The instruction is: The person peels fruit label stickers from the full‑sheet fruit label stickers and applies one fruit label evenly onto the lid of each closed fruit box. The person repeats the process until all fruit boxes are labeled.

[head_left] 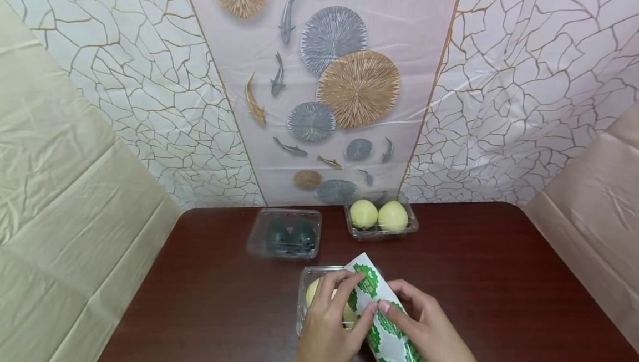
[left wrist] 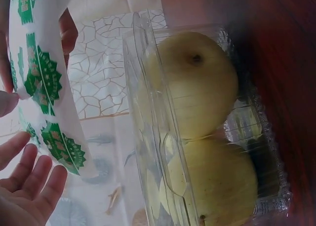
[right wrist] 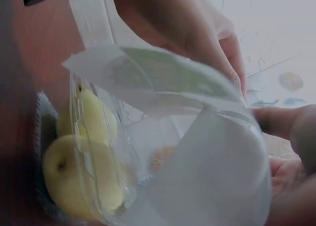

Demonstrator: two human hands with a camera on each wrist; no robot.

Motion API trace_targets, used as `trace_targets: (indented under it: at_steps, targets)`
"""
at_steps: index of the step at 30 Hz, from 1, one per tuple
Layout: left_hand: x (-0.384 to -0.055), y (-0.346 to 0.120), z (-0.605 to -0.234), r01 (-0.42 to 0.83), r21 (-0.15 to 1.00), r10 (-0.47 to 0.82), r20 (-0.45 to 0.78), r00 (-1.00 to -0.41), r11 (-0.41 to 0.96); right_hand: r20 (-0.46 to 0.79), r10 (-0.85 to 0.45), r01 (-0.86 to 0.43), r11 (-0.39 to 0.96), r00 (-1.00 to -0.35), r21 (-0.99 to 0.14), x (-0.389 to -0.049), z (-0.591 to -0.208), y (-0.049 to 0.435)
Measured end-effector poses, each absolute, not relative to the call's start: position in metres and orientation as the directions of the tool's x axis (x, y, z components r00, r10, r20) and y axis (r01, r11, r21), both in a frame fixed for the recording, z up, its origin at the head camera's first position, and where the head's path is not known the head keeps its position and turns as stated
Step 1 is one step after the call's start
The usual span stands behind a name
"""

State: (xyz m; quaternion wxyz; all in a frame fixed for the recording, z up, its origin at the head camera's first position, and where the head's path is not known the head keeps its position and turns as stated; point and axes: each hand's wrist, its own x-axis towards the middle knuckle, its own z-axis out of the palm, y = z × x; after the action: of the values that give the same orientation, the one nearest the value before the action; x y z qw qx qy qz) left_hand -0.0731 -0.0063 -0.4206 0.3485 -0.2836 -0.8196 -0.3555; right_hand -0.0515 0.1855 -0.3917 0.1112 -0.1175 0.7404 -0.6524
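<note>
A white sheet of stickers [head_left: 369, 284] with green jagged-edged badges slants in front of me at the table's front. My right hand [head_left: 431, 323] holds its right side, thumb on the printed face and fingers behind. My left hand [head_left: 326, 317] touches the left part of the sheet, its thumb and index fingertips apart on the face. In the left wrist view the left fingers [left wrist: 47, 186] are spread and loosely extended. Under and beside the left hand sits a clear plastic box [head_left: 302, 301] with two yellow-green pears [left wrist: 197, 87]. The sheet curves in the right wrist view, showing its plain white back [right wrist: 212, 161].
A clear box [head_left: 354, 234] with two pale pears [head_left: 392, 217] stands at the table's back edge. Left of it, another clear box [head_left: 262, 234] holds two dark green fruits [head_left: 302, 234]. Patterned cloth [head_left: 324, 85] hangs behind the dark red table [head_left: 209, 295].
</note>
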Motion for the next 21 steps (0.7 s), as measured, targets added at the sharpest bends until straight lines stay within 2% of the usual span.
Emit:
trace_targets:
  at_steps: [5, 11, 16, 21]
  targets:
    - [-0.074, -0.006, -0.421, 0.712, 0.376, 0.241, 0.761, -0.602, 0.593, -0.068, -0.349, 0.048, 0.066, -0.935, -0.997, -0.054, -0.395, 0.188]
    - [-0.079, -0.006, -0.422, 0.726, 0.33, 0.271, 0.772, -0.576, 0.604, -0.121, -0.365, 0.107, 0.058, -0.923, -0.993, -0.058, -0.397, 0.192]
    - [-0.084, -0.006, -0.424, 0.728, 0.299, 0.295, 0.769, -0.567, 0.617, -0.12, -0.338, 0.092, 0.097, -0.933, -0.991, -0.064, -0.399, 0.193]
    - [-0.087, -0.003, -0.427, 0.71, 0.286, 0.315, 0.746, -0.586, 0.644, -0.115, -0.307, 0.072, 0.148, -0.945, -0.986, -0.067, -0.4, 0.194]
